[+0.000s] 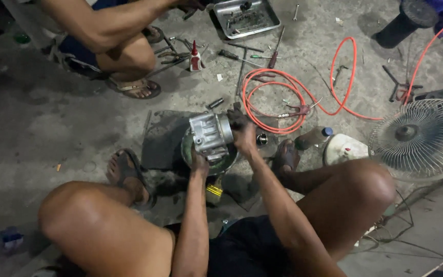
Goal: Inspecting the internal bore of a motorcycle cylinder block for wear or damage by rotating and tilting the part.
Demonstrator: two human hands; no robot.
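Compressor housing (210,136) is off the machine; your left hand (199,163) and right hand (242,131) clamp it, orange hose (303,97) loose at two o'clock.

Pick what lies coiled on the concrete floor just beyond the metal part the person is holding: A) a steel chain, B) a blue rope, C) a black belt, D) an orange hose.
D: an orange hose loops on the floor past the grey metal part, which the right hand grasps at its far side and the left hand steadies from below.
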